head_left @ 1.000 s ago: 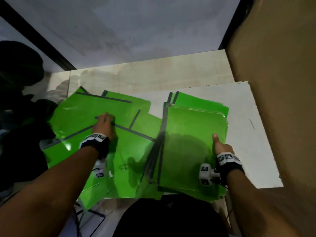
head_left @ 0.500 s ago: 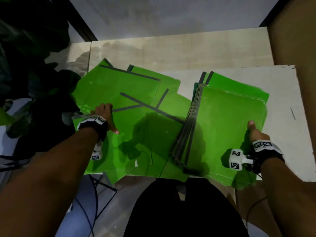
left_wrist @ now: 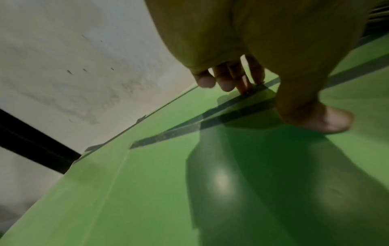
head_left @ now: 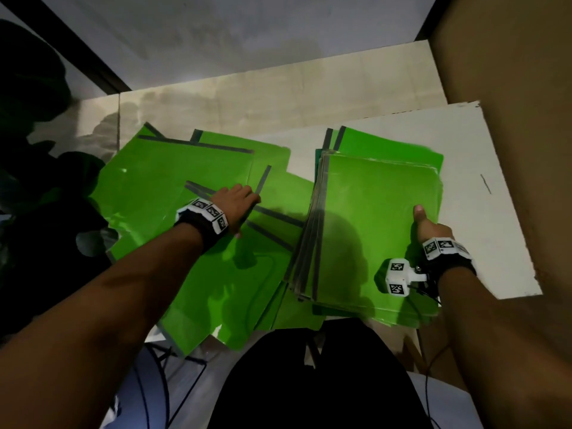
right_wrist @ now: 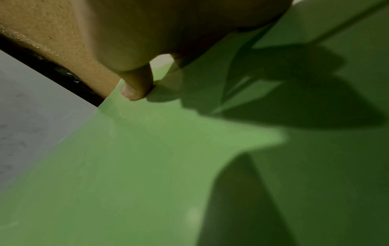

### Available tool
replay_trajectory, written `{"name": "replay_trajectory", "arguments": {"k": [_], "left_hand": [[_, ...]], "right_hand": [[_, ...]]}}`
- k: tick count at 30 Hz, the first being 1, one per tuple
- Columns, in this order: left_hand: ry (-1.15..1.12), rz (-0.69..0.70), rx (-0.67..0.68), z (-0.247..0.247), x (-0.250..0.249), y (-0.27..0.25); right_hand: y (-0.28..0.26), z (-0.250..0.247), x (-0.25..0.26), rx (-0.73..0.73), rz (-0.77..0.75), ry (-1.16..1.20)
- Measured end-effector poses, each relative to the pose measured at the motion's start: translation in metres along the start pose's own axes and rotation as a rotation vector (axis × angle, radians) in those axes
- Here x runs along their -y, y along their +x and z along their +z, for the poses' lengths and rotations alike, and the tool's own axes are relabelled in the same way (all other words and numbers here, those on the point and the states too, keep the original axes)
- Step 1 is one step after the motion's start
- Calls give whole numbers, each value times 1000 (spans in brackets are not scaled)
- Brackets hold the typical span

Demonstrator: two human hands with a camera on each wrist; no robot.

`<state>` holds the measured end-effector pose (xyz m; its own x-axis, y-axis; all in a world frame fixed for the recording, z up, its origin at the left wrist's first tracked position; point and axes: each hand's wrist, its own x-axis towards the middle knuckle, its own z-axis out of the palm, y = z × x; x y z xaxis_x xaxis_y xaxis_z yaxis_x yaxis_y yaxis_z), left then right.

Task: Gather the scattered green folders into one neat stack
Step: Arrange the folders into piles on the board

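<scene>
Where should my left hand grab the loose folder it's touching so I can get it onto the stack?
Probably by its dark spine strip, coming from the far side. The left hand lies flat on that loose folder, fingertips already at the strip. The sheet is thin and lies flat among others, so hooking that stiffer edge should lift it cleanly toward the stack, which the right hand steadies.

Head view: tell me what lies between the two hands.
Between the left hand and right hand: overlapping loose folders, then the stack, whose right edge the right hand grips.
</scene>
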<state>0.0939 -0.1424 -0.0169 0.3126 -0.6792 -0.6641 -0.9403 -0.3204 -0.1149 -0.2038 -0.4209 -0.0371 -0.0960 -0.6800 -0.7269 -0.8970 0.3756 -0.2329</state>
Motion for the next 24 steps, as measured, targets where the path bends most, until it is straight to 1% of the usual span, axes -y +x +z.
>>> {"name": "replay_trajectory", "arguments": {"k": [2, 4, 7, 8, 9, 12, 13, 15, 17, 20, 22, 24], "left_hand": [[24, -56, 0, -1, -4, 5], [89, -68, 25, 0, -4, 8], [198, 3, 59, -9, 3, 5], [171, 10, 66, -18, 9, 1], [100, -2, 70, -31, 19, -5], [-171, -126, 52, -78, 58, -35], [-242, -167, 7, -94, 71, -46], [-391, -244, -136, -121, 92, -66], [-629, -283, -278, -141, 104, -77], [-1054, -200, -390, -165, 92, -81], [-1166, -193, -453, -173, 69, -70], [-1210, -198, -472, -167, 32, -52]], "right_hand": [[2, 1, 0, 1, -1, 0], [3, 1, 0, 3, -1, 4], [3, 0, 0, 12, -8, 7], [2, 0, -1, 17, -10, 5], [1, -1, -1, 20, -13, 6], [-2, -3, -1, 39, -35, 17], [-3, -4, -1, 48, -43, 20], [-6, -6, -1, 69, -64, 19], [-8, -6, -2, 86, -84, 7], [-12, -9, -4, 98, -116, -18], [-11, -11, -5, 111, -133, -18], [-8, -12, -6, 135, -140, -17]]}}
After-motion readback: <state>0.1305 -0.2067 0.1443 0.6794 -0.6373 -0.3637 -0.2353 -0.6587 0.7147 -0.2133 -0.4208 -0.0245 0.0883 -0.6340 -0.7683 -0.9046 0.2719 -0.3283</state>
